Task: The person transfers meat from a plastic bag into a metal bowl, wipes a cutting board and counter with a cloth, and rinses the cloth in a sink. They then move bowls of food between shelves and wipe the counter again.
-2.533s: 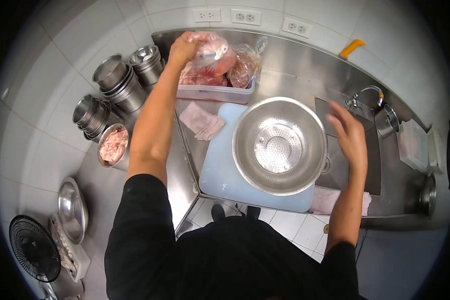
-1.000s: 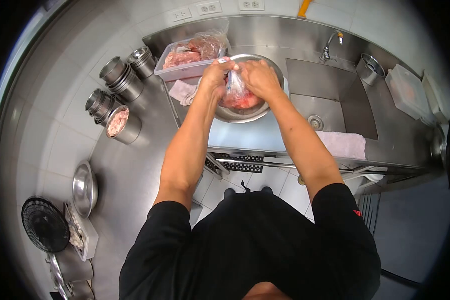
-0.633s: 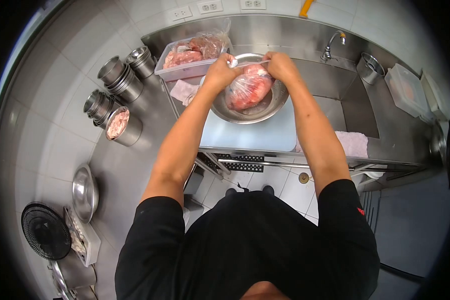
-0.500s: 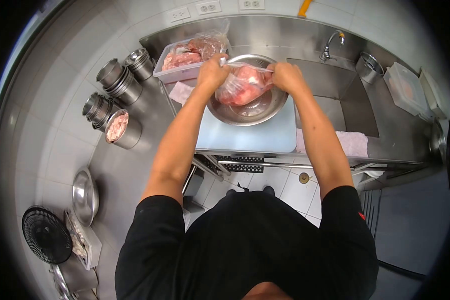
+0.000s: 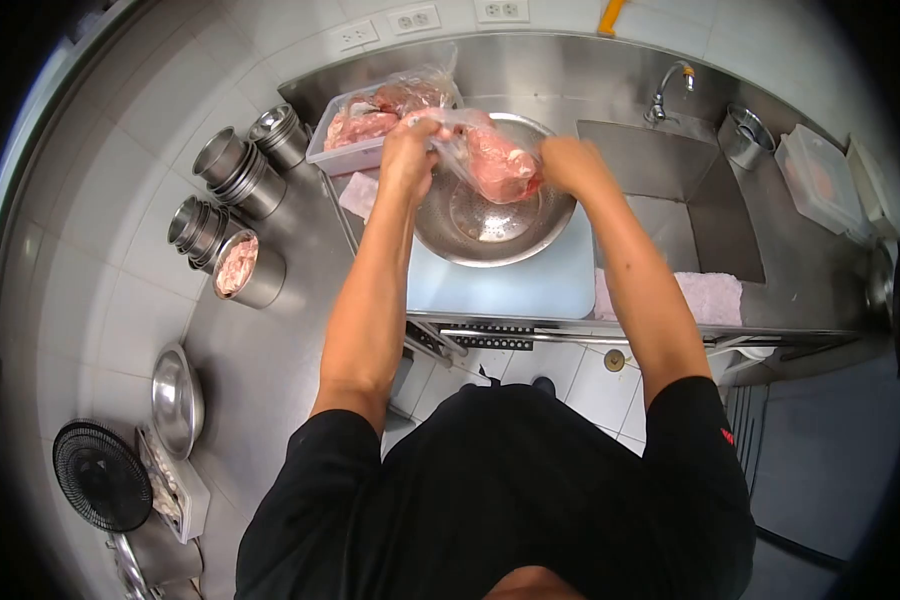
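A clear plastic bag [image 5: 454, 140] with a large piece of raw pink meat [image 5: 500, 165] stretches between my hands, over a perforated steel bowl [image 5: 450, 232]. My left hand [image 5: 410, 155] is closed on the bunched left end of the bag. At the right end, my right hand [image 5: 573, 165] is closed at the edge of the bag, its fingertips partly hidden and slightly blurred. Under the bowl lies a pale blue cutting board [image 5: 500, 290]. Behind my left hand, a plastic tub [image 5: 345, 157] holds more raw meat in plastic.
On the right are a sink [image 5: 655, 235] with a faucet [image 5: 660, 95], a steel pot [image 5: 745, 135] and a clear container [image 5: 815, 175]. Stacked steel containers [image 5: 235, 170], a pot of pale meat [image 5: 237, 265] and a steel bowl [image 5: 177, 400] stand on the left counter.
The bag has tipped, and the meat has shifted towards its right end with the left part stretched out. My left hand has moved slightly left and down.
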{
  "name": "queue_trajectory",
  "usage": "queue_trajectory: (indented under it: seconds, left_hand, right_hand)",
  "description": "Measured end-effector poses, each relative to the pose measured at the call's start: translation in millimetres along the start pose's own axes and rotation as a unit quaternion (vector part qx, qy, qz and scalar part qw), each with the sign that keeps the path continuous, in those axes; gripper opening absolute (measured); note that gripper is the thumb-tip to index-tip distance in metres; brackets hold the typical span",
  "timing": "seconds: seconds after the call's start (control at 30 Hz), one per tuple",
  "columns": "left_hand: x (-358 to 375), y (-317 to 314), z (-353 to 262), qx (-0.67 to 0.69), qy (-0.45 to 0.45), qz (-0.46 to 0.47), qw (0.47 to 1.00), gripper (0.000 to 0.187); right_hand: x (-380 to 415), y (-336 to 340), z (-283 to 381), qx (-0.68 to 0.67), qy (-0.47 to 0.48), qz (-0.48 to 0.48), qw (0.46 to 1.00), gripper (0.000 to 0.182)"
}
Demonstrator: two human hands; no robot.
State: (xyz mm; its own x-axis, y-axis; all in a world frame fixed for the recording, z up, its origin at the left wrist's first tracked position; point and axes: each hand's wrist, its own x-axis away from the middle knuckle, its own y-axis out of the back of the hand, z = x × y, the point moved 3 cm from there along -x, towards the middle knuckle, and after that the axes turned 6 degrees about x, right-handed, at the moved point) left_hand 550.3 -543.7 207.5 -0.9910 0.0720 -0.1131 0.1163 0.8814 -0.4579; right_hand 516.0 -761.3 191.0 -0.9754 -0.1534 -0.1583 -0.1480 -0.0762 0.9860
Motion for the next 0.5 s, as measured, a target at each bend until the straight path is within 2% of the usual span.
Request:
queue_trajectory:
  seconds: [0.1, 0.13, 0.2, 0.27, 0.37, 0.4, 0.5]
  left_hand:
    - [-30, 16, 28, 0.182, 0.001, 0.042, 0.982, 0.014]
    - [-35, 16, 33, 0.249, 0.009, 0.062, 0.967, 0.015]
    - [-40, 16, 42, 0.274, 0.023, 0.001, 0.962, 0.015]
    - [-31, 2, 42, 0.279, 0.042, -0.047, 0.958, 0.017]
    - [-43, 20, 55, 0.182, 0.036, 0.01, 0.983, 0.024]
    - [-39, 23, 53, 0.114, 0.024, 0.069, 0.991, 0.028]
    - [-7, 17, 45, -0.167, 0.006, 0.101, 0.981, 0.042]
  right_hand:
    - [-33, -7, 8, -0.018, -0.006, -0.016, 1.0, 0.016]
    - [-43, -8, 9, -0.08, -0.039, 0.037, 0.995, 0.016]
    - [-56, -12, 8, -0.202, -0.106, 0.145, 0.963, 0.018]
    - [-69, -27, 5, -0.244, -0.129, 0.118, 0.954, 0.02]
    - [-74, -32, 5, -0.333, -0.145, 0.068, 0.929, 0.021]
    - [-75, -30, 3, -0.365, -0.147, 0.048, 0.918, 0.021]
    - [-86, -30, -4, -0.38, -0.162, -0.014, 0.911, 0.022]
